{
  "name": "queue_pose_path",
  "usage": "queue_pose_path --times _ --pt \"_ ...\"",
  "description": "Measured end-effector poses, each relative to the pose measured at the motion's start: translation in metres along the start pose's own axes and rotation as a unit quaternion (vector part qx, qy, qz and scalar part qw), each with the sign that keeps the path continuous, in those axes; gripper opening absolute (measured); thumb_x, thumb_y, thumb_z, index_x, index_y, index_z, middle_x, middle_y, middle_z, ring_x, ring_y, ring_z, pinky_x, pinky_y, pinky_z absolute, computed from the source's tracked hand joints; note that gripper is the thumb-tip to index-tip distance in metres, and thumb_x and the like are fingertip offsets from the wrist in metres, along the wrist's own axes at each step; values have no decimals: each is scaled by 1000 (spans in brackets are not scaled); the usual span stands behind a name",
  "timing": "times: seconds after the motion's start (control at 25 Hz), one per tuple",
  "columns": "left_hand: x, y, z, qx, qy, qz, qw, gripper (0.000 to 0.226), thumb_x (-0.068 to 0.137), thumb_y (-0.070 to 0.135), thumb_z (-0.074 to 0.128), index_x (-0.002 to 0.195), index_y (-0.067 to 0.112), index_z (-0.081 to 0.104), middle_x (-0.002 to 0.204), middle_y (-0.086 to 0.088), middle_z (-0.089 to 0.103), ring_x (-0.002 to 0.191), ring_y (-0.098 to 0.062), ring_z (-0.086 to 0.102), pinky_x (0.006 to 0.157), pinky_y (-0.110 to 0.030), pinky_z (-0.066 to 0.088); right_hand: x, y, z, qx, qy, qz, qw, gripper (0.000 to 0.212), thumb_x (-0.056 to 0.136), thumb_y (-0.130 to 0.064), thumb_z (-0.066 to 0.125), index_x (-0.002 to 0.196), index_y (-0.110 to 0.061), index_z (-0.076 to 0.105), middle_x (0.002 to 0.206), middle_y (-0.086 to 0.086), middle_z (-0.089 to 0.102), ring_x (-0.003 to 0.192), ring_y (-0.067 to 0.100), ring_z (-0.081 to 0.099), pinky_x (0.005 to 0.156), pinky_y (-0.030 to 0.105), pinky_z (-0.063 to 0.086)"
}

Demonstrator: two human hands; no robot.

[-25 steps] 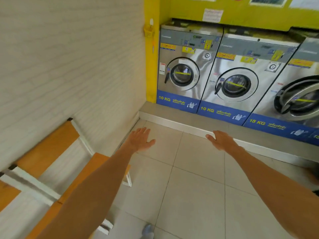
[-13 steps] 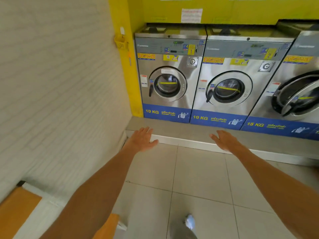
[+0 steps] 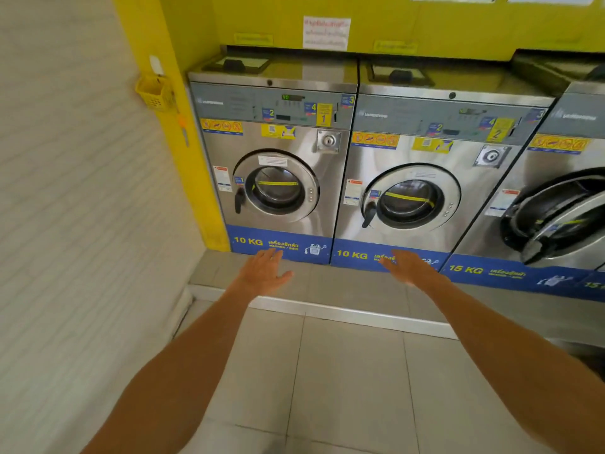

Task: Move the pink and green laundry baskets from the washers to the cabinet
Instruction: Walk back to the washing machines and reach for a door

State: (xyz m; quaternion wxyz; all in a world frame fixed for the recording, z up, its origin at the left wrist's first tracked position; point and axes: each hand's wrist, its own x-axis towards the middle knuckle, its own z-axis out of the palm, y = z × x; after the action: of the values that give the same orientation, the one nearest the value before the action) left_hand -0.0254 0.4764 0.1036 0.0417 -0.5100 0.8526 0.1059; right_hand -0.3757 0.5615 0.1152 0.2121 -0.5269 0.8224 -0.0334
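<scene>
We were at the washers (image 3: 275, 165) with left hand (image 3: 263, 273) and right hand (image 3: 409, 267) both spread and empty, no baskets in view, so next we needed to find them.

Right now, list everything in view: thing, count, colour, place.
10 KG washers: two, steel with blue base strips, doors shut; number 1 by the yellow pillar, number 2 to its right.
15 KG washer: one, steel, far right, door ajar.
Small basket: one, yellow, hung on the pillar.
Paper notice: one, white, on the yellow wall above the washers.
Plinth: one, grey, under the washers.
Floor tiles: grey, foreground.
Laundry baskets: none visible.
Left hand: open, empty.
Right hand: open, empty.
</scene>
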Motion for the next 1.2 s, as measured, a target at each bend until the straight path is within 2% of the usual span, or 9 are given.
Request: queue_pose_path --times 0.28,0.44,0.6,0.68,0.76,0.84,1.04,1.12,1.2 --pt "141 4 -19 4 -21 19 1000 77 93 60 43 152 13 28 160 -10 28 146 -30 28 116 -47 28 128 18 -25 0 -6 18 1000 73 97 -58 39 148 -6 36 154 17 39 140 36 38 112 48 32" --pt "237 -1 -43 7 -21 46 999 78 85 68 35 139 13 42 141 -11 48 131 -32 46 105 -45 40 208 25 -44 19 2 36 999 67 98 -55 41 141 -4 45 145 20 49 133 36 46 107 45 39" --pt "341 0 -78 27 -13 91 995 75 90 59 41 144 8 37 145 -14 45 133 -35 42 108 -48 38 289 20 -75 61 24 50 997 57 98 -50 45 129 -3 52 128 21 61 118 36 58 93 41 46" --pt "388 6 -93 57 -10 119 991 70 91 58 43 140 8 41 142 -13 48 129 -32 45 105 -46 40 320 18 -86 90 31 51 994 55 97 -47 48 128 -2 54 127 20 62 114 37 60 89 40 46" --pt "423 17 -101 65 -15 148 987 69 92 56 44 141 9 40 143 -13 48 132 -31 43 108 -44 37 343 23 -88 92 25 62 994 57 97 -46 49 133 -2 52 130 20 61 117 37 58 92 40 46" --pt "463 31 -108 76 -27 173 982 74 93 56 44 149 8 33 153 -14 37 141 -31 33 116 -43 28 373 36 -93 71 -3 88 994 59 98 -43 50 139 -1 46 132 21 58 119 37 57 95 41 48" --pt "552 66 -116 154 -14 266 951 80 94 62 38 153 9 25 161 -14 24 150 -30 17 120 -45 16 463 57 -95 79 -50 98 991 54 93 -39 53 134 -4 50 115 18 67 92 31 64 80 37 51" --pt "581 78 -109 192 2 313 930 82 93 63 35 154 10 25 162 -12 22 151 -28 13 122 -46 11 498 58 -90 83 -67 91 990 51 92 -38 54 129 -3 53 115 18 67 94 32 63 77 35 49" --pt "607 92 -100 252 10 375 892 83 90 65 33 153 10 29 162 -13 24 151 -29 13 122 -48 6 526 61 -74 112 -89 102 984 42 93 -37 54 119 -4 55 116 19 63 100 33 61 86 37 48"
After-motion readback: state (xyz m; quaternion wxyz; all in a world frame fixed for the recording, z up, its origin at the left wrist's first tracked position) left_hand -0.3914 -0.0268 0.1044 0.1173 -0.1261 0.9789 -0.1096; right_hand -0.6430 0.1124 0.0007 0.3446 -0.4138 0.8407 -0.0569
